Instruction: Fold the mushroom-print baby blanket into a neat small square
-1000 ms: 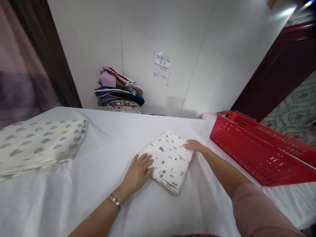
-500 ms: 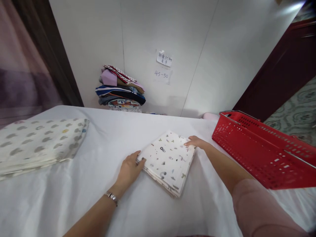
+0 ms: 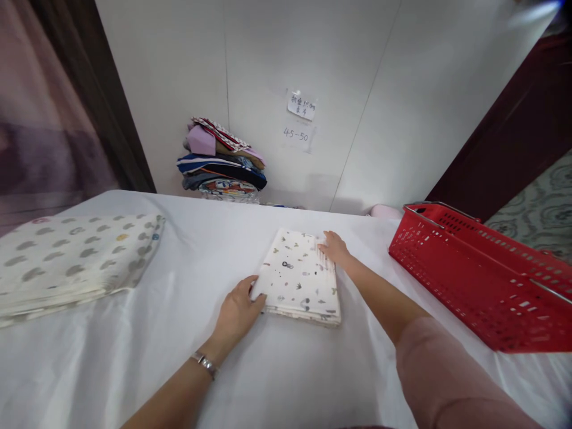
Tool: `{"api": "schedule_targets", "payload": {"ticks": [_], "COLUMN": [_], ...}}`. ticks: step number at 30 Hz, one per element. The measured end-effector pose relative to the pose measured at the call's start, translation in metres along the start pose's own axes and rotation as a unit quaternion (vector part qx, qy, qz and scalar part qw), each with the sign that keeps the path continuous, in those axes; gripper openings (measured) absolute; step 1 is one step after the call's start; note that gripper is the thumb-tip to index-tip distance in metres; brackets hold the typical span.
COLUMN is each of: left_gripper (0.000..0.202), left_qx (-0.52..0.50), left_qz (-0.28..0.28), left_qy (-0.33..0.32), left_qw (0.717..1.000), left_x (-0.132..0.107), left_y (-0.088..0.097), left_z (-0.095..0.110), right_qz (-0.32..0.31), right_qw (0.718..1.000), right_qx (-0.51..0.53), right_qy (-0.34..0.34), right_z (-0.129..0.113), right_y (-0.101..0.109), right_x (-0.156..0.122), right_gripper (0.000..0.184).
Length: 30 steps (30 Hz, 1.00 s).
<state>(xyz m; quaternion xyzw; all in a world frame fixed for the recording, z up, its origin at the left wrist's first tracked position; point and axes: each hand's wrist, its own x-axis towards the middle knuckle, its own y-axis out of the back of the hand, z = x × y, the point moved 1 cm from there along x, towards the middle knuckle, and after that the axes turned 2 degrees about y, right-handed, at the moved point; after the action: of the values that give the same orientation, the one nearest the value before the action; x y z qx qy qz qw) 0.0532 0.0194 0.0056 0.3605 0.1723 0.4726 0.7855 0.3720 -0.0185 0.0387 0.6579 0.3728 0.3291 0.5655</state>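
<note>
A folded white cloth (image 3: 297, 274) with small grey, green and brown prints lies on the white-covered table, its layered fold edge facing me. At its left front corner rests my left hand (image 3: 239, 310), thumb and fingers apart against the edge; a silver watch circles that wrist. My right hand (image 3: 336, 249) touches the far right corner, with its fingers spread over the edge. Farther left lies a larger folded cream cloth (image 3: 84, 253) patterned with grey shapes.
A red perforated basket (image 3: 473, 280) with metal handles stands on the right. Beyond the table's far edge rises a pile of folded fabrics (image 3: 223, 161) against the white wall. Paper notes (image 3: 301, 106) hang on the wall, and a curtain (image 3: 53, 119) covers the left side.
The printed cloth has turned on the table so that its front edge lies nearly square to me. My right hand has moved left and away from me with its far corner.
</note>
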Motion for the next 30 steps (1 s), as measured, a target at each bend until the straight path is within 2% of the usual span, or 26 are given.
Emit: {"api": "schedule_targets", "payload": {"ticks": [2, 4, 6, 10, 13, 16, 19, 22, 25, 27, 30], "left_gripper": [0.047, 0.047, 0.048, 0.049, 0.049, 0.050, 0.053, 0.053, 0.044, 0.042, 0.047], "left_qx": [0.001, 0.000, 0.001, 0.002, 0.002, -0.001, -0.014, -0.052, -0.119, -0.188, -0.314], "left_qz": [-0.001, -0.008, -0.014, -0.023, -0.027, -0.041, -0.066, -0.097, -0.140, -0.176, -0.272], "left_qy": [-0.003, 0.000, 0.002, 0.005, 0.013, 0.034, 0.067, 0.107, 0.134, 0.147, 0.164], "left_qw": [1.000, 1.000, 1.000, 1.000, 1.000, 0.999, 0.995, 0.988, 0.974, 0.955, 0.895], "left_x": [0.001, 0.001, 0.001, -0.001, -0.001, 0.006, 0.021, 0.036, 0.035, 0.023, -0.009], "left_y": [-0.001, -0.001, 0.001, 0.004, 0.004, 0.005, 0.009, 0.013, 0.014, 0.014, 0.012], "left_z": [0.000, 0.001, 0.003, 0.003, -0.001, -0.004, 0.001, 0.017, 0.036, 0.044, 0.043], "right_qz": [0.010, -0.013, -0.022, 0.003, 0.036, 0.045, 0.011, -0.012, -0.029, -0.042, -0.075], "right_qw": [0.999, 0.993, 0.988, 0.990, 0.977, 0.921, 0.829, 0.755, 0.716, 0.704, 0.705], "right_qx": [-0.003, 0.012, 0.030, 0.094, 0.211, 0.385, 0.553, 0.646, 0.684, 0.694, 0.685], "right_qy": [0.046, 0.116, 0.151, 0.101, 0.026, -0.044, -0.076, -0.112, -0.133, -0.146, -0.170], "right_z": [-0.011, -0.020, -0.025, -0.019, -0.006, 0.006, 0.007, 0.001, -0.003, 0.001, 0.017], "right_y": [-0.008, -0.017, -0.023, -0.032, -0.040, -0.048, -0.048, -0.040, -0.029, -0.024, -0.020], "right_x": [-0.027, -0.057, -0.081, -0.106, -0.118, -0.134, -0.149, -0.155, -0.155, -0.158, -0.165], "right_gripper": [0.058, 0.056, 0.050, 0.046, 0.054, 0.069, 0.085, 0.096, 0.097, 0.094, 0.088]}}
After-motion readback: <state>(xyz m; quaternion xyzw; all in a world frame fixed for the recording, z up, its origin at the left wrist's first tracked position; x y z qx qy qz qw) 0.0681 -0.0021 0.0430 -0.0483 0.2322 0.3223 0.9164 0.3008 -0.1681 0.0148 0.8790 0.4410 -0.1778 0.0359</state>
